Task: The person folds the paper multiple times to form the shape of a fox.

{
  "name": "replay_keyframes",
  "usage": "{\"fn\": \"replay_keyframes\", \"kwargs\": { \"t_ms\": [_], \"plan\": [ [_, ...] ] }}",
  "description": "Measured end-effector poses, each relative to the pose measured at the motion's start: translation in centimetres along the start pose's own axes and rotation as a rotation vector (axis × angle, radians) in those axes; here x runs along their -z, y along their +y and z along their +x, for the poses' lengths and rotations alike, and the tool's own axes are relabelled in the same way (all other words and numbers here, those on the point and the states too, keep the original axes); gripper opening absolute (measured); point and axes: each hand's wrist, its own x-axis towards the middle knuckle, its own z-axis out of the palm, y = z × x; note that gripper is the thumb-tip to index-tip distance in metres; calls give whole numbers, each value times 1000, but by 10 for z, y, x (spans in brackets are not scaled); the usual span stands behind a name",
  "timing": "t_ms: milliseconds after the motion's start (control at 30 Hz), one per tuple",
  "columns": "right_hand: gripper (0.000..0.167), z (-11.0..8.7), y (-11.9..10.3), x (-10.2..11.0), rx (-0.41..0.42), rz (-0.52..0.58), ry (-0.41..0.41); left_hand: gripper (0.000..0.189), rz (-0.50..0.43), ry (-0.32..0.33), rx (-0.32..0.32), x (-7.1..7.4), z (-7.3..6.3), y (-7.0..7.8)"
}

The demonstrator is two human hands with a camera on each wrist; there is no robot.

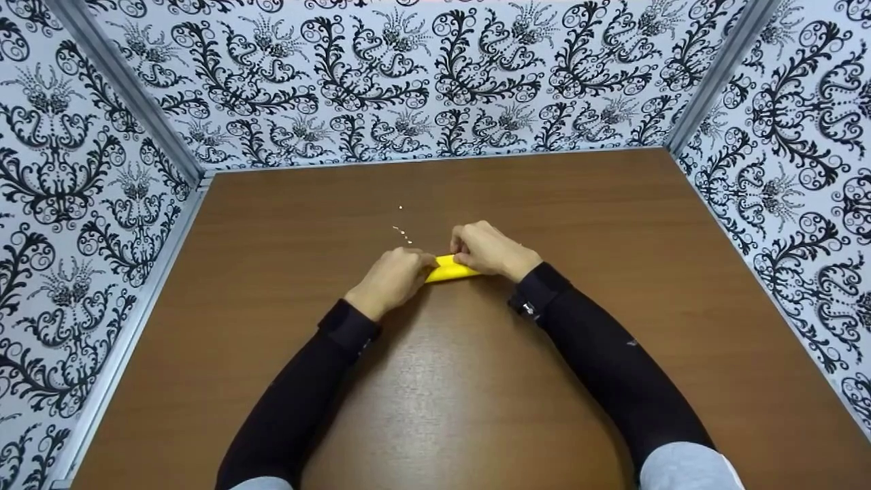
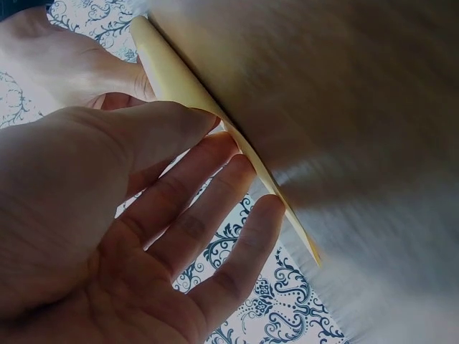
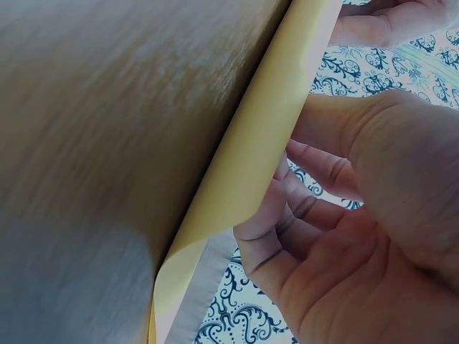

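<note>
A yellow sheet of paper [image 1: 452,269], curled over along its length, lies on the table between both hands. My left hand [image 1: 398,275] pinches its left part; in the left wrist view the thumb lies on the paper [image 2: 176,79] and the other fingers touch its edge from the far side. On the right part, my right hand [image 1: 493,250] grips the curled edge. The right wrist view shows its thumb and bent fingers against the rolled paper [image 3: 244,158], whose near end stands partly unrolled. The hands partly cover the sheet in the head view.
The brown wooden table [image 1: 272,224] extends around the hands. Small white specks [image 1: 403,235] lie just beyond the left hand. Patterned black-and-white walls [image 1: 408,82] with grey metal corner posts [image 1: 721,75] enclose the table at the back and sides.
</note>
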Motion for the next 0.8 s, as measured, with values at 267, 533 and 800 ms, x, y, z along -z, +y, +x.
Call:
{"fn": "replay_keyframes", "kwargs": {
  "t_ms": [267, 533, 800],
  "plan": [
    [12, 1, 3, -2, 18, 11, 25, 16, -12, -8, -1, 0, 0, -2],
    [6, 1, 3, -1, 66, 4, 49, 16, 2, 6, -17, -2, 0, -3],
    [4, 1, 3, -2, 85, 21, 61, 17, -17, -2, -7, -1, -1, -2]
  ]
}}
